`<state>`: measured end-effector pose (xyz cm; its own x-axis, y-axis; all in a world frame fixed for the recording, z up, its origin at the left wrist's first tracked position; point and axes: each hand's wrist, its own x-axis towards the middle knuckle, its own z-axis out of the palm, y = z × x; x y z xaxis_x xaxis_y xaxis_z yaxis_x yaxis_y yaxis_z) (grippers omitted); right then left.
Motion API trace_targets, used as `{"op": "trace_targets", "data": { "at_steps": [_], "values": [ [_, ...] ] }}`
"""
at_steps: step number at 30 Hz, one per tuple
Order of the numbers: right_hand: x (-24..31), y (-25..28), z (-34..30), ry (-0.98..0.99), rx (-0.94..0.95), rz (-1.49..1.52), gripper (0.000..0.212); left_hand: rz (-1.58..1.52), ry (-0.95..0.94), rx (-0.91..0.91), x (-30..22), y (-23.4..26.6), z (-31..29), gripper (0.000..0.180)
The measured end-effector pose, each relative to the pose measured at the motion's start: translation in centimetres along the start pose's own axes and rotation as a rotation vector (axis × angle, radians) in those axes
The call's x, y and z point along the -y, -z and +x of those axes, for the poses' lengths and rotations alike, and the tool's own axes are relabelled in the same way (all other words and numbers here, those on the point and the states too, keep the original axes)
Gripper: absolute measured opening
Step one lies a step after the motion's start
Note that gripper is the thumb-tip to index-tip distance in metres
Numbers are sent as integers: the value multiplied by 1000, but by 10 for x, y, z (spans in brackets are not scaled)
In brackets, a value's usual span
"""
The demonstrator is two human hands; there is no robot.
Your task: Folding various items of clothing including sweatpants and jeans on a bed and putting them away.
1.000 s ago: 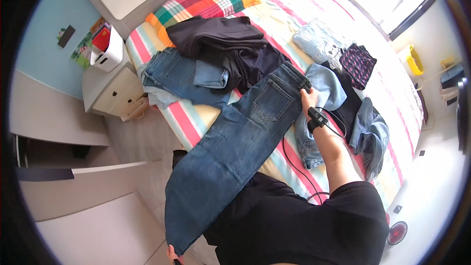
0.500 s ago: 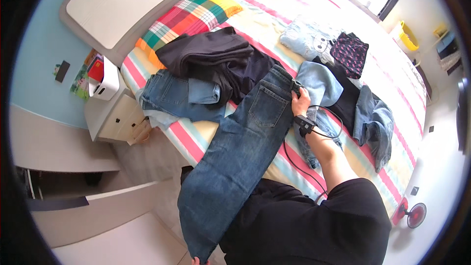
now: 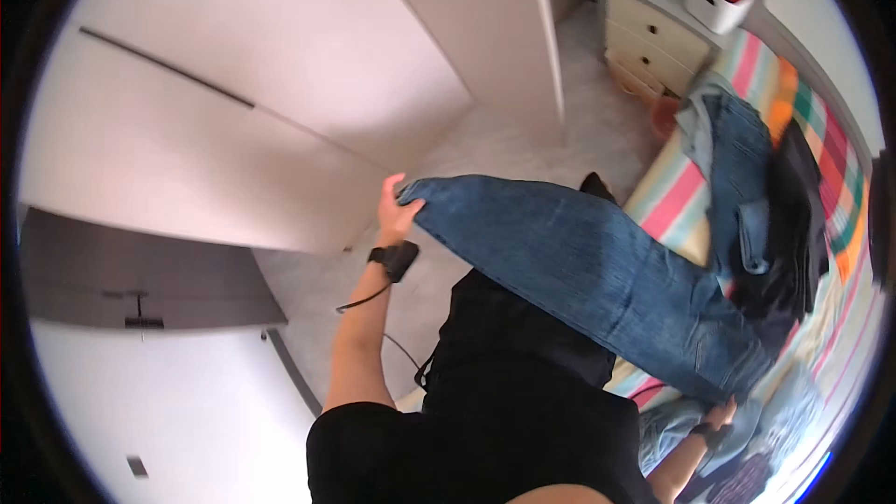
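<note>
A pair of dark blue jeans (image 3: 560, 257) is stretched between my two hands, folded lengthwise, with a back pocket showing near the waist. At the leg end, my left hand (image 3: 399, 210) is closed on the hem. My right hand (image 3: 721, 413) grips the waistband above the bed, its fingers partly hidden by the denim. Close to the waist end lie other folded blue jeans (image 3: 737, 168) and dark folded clothes (image 3: 793, 224). Under and beside my right hand are light blue denim pieces (image 3: 672, 429). A black strap device sits on each wrist.
The striped bed (image 3: 674, 201) runs along the right, with a plaid pillow (image 3: 854, 191) at its edge. A bedside drawer unit (image 3: 653, 23) carries a white bin (image 3: 717, 2). Pale wardrobe doors (image 3: 233, 56) stand at left, one open door (image 3: 485, 19) jutting over the grey floor (image 3: 504, 149).
The view has swung left, from the bed toward the wardrobe. My left hand, barely visible before, now shows fully, holding the hem out to the left. Both hands keep hold of the jeans.
</note>
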<state>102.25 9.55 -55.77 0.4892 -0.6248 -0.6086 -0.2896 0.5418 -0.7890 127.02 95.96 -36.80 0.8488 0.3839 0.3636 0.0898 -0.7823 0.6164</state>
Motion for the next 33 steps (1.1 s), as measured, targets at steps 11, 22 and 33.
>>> {"op": "trace_targets", "data": {
  "at_steps": [11, 22, 33],
  "values": [
    [4, 52, 43, -6, 3, -296, 38, -184, 114, -165, -74, -6, -13, 69],
    [-2, 18, 15, 513, -190, -967, 39, -526, 414, -169, -58, -13, -22, 64],
    [15, -7, -7, -39, 2, -76, 47, -968, 1011, -234, 53, -62, -78, 43]
  ]
}}
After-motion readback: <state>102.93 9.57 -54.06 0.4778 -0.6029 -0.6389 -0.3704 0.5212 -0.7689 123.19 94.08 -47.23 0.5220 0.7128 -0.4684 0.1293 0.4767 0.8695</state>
